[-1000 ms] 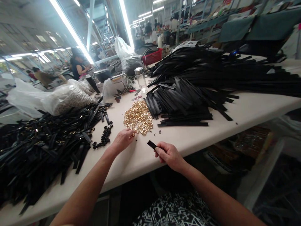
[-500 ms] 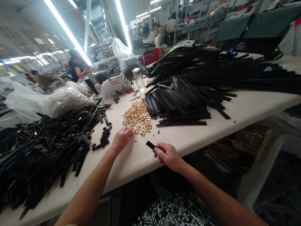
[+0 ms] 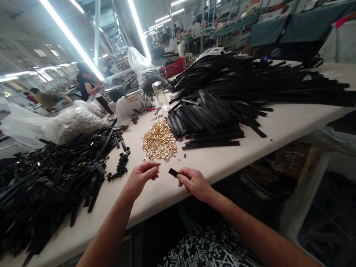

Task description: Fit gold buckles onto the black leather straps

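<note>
Pale worktop (image 3: pixel 292 124) in a lit workshop. Right hand (image 3: pixel 196 182) pinches strap (image 3: pixel 173 172), pointing far-left; left hand (image 3: pixel 141 175) pinched, contents unclear.

A clear jar (image 3: pixel 161 95), a red basket (image 3: pixel 172 68) and plastic bags (image 3: pixel 55 124) sit on the table (image 3: pixel 292 122).

The heap of small gold metal buckles (image 3: pixel 159 140) shines glossy; the flat black leather-like straps (image 3: pixel 211 118) look smooth and semi-matt. The pale tabletop (image 3: pixel 278 129) is matt; the clear plastic bag (image 3: pixel 33 124) crinkles glossily.
</note>
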Available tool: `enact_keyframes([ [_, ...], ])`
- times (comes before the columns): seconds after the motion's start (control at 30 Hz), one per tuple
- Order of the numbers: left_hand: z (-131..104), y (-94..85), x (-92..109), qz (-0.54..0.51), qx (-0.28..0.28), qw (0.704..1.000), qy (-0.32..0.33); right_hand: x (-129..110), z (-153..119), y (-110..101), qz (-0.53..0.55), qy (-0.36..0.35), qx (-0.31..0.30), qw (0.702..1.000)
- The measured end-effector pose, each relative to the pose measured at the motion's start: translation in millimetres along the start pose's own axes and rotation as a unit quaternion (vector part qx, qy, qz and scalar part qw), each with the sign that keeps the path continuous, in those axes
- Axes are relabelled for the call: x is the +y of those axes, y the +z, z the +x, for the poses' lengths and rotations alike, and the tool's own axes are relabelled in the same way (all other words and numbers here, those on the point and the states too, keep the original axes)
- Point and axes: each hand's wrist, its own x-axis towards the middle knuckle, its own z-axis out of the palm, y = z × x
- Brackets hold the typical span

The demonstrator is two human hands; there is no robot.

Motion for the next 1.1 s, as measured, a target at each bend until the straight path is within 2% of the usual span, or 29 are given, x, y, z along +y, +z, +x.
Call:
enact_keyframes([
  [0.13,-20,15.6,12,0.017,-0.057,0.998,0.008,-6,-1,7,-0.002,-0.017,-0.015,1.000],
  [0.23,-25,22.1,15,0.042,-0.059,0.997,0.028,-8,-4,12,0.013,-0.035,-0.034,0.999],
  [0.37,-26,22.9,15,0.056,-0.038,0.997,0.035,-6,-9,15,0.046,-0.030,-0.041,0.998],
  [0.5,-29,24.5,15,0.022,-0.021,0.999,0.017,-5,-14,12,0.052,-0.011,-0.009,0.999],
  [0.6,-32,28.0,13,0.017,-0.029,0.999,0.023,-7,-16,9,0.020,-0.027,-0.005,0.999],
  [0.73,-33,28.2,12,0.022,-0.036,0.998,0.038,-11,-18,9,0.056,-0.036,-0.059,0.996],
  [0.87,-32,23.3,14,0.006,-0.091,0.996,-0.001,-13,-21,9,0.086,-0.039,-0.093,0.991],
  [0.97,-33,22.6,14,-0.005,-0.111,0.994,-0.017,-15,-23,8,0.062,-0.054,-0.084,0.993],
  [1.1,-35,30.2,11,-0.020,-0.089,0.996,-0.002,-21,-27,6,-0.004,-0.090,-0.057,0.994],
])
